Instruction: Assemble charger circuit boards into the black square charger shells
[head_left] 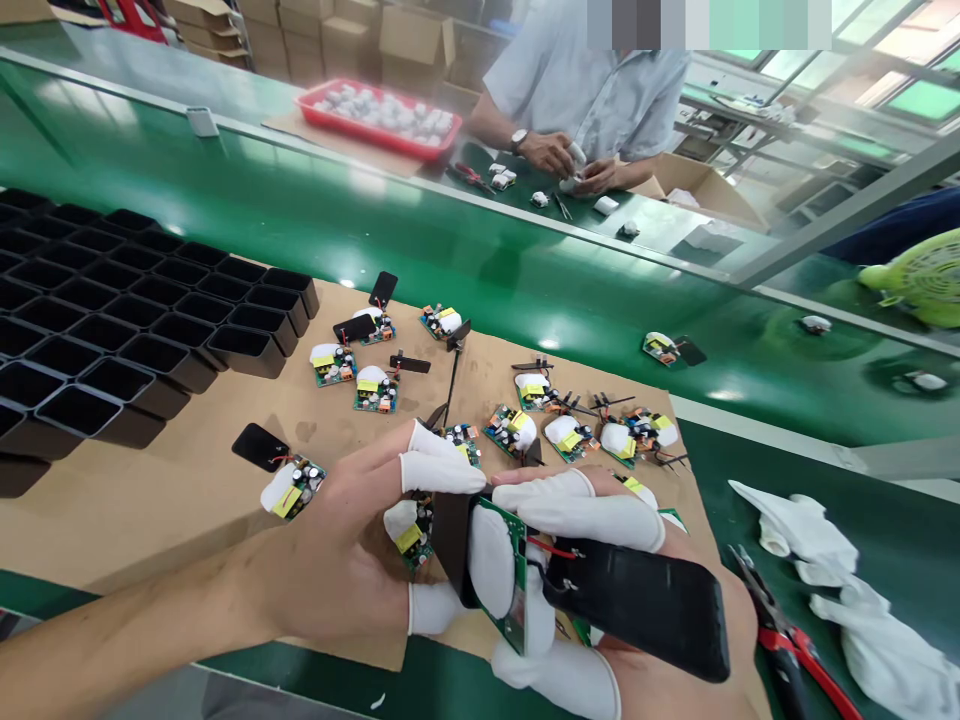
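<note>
My left hand (337, 540), in white finger cots, is closed around a black plastic case (452, 545) lying on its side. In my right hand (637, 610), also in finger cots, is a green circuit board (517, 590) with a white pad (493, 562) on it. One edge of the board is at the case's open mouth; how deep it sits is hidden. A black end cap (645, 605) hangs from the board by red and black wires and rests against my right fingers. Beneath my hands lies another circuit board (409, 535) on the cardboard.
Several boards with black caps lie across the cardboard sheet (180, 480). Rows of black cases (150, 320) stand at left. Red-handled pliers (787, 640) and white cloth gloves (862, 600) lie right. Across the green belt (300, 200), a co-worker (577, 110) handles white parts beside a red tray (375, 135).
</note>
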